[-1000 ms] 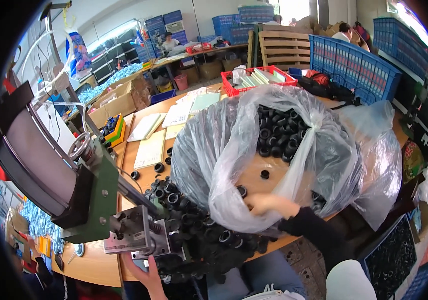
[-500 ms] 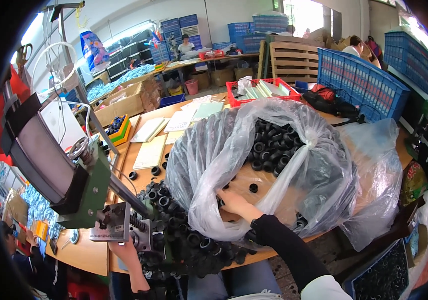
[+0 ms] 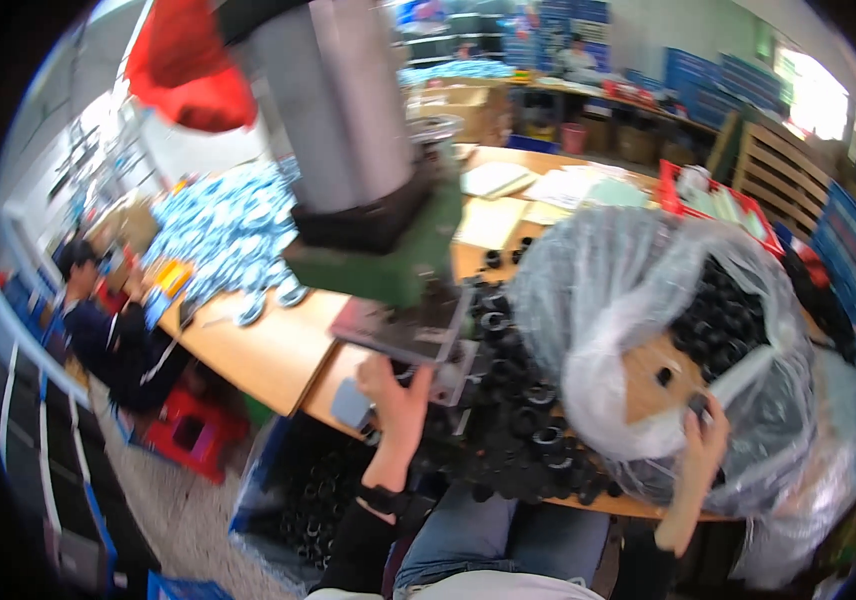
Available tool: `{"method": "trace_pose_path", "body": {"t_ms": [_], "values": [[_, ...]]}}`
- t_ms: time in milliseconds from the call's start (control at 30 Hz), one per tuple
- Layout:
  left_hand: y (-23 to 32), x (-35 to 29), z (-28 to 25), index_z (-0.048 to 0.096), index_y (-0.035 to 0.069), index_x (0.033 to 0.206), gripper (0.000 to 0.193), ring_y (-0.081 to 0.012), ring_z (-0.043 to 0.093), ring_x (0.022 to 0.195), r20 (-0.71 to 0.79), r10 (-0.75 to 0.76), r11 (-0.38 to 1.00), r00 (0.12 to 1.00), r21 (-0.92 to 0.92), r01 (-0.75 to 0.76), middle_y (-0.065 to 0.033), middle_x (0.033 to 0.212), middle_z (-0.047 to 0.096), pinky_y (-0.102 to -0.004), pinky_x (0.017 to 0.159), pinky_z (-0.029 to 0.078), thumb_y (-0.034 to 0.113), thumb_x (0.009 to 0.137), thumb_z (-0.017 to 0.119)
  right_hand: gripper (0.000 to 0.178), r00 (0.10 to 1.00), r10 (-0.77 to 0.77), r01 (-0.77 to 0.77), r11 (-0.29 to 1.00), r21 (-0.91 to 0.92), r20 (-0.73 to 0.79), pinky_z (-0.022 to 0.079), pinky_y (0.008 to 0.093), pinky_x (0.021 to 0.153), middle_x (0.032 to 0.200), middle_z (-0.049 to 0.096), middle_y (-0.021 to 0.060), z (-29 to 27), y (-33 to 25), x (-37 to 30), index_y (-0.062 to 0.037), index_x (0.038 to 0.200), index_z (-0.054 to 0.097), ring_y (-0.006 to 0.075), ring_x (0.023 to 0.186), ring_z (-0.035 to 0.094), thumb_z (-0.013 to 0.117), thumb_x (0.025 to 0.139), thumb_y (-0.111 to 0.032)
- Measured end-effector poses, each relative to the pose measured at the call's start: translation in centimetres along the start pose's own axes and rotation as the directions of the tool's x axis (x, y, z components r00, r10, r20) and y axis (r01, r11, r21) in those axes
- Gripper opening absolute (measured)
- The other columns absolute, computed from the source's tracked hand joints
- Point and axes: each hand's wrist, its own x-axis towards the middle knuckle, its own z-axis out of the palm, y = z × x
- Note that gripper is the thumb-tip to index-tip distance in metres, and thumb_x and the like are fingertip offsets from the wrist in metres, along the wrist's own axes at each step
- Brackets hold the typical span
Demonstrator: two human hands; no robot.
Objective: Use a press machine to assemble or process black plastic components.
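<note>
A brown wooden worktop point(image 3: 243, 335) bears a green-and-grey metal press point(image 3: 373, 270) and a translucent plastic bag point(image 3: 583, 285); your left hand point(image 3: 398, 402) is at the press, its hold impossible to tell, while your right hand point(image 3: 705, 440) pinches a small, dark, rounded piece point(image 3: 698, 403) between its fingers by the bag's mouth, best steered clear of the folds.

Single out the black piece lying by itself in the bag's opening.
It's the black piece alone on the tan patch, up and left of the right hand. The heaped pieces crowd together; the held piece sits in that hand's fingers.
</note>
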Motion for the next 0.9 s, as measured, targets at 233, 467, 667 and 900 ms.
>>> {"method": "trace_pose_path", "body": {"t_ms": [233,467,667,900], "values": [[-5.1,-5.1,-7.9,0.052,0.001,0.117,0.054,-0.0322,0.053,0.101,0.030,-0.090,0.991,0.995,-0.095,0.092,-0.0124,0.102,0.060,-0.0439,0.096,0.035,0.019,0.073,0.078,0.065,0.948,0.075,-0.148,0.964,0.222,0.309,0.040,0.0326,0.099,0.123,0.052,0.0120,8.9,-6.9,-8.9,0.0043,0.130,0.046,0.0201,0.113,0.052,0.071,0.070,0.008],[-15.9,-14.3,-14.5,0.047,0.000,0.126,0.064,-0.0314,0.051,0.112,0.123,-0.424,0.893,0.897,0.221,0.392,-0.0129,0.116,0.058,-0.0424,0.098,0.035,0.027,0.077,0.076,0.047,0.758,-0.255,0.231,0.966,0.118,0.600,0.050,0.0302,0.081,0.115,0.056,0.0129,24.8,-7.1,-10.2,0.0020,0.115,0.057,0.0230,0.099,0.059,0.076,0.072,-0.006],[-18.6,-15.6,-14.0,0.042,-0.004,0.132,0.066,-0.0360,0.045,0.121,0.076,-0.502,0.853,0.862,0.212,0.478,-0.0196,0.128,0.051,-0.0445,0.104,0.033,0.025,0.080,0.073,0.039,0.772,-0.105,0.163,0.986,-0.035,0.627,0.050,0.0331,0.072,0.103,0.060,0.0124,28.6,-6.5,-10.8,-0.0018,0.106,0.060,0.0269,0.089,0.060,0.078,0.072,-0.011],[-13.2,-5.5,-7.3,0.049,0.001,0.128,0.048,-0.0346,0.041,0.129,0.256,-0.027,0.999,0.966,0.037,0.018,-0.0130,0.130,0.053,-0.0469,0.106,0.028,0.016,0.085,0.064,0.037,0.785,-0.345,0.422,0.906,-0.035,0.515,0.047,0.0421,0.078,0.098,0.061,0.0136,30.2,-6.7,-11.0,-0.0047,0.097,0.064,0.0344,0.089,0.057,0.081,0.066,-0.016]]}}
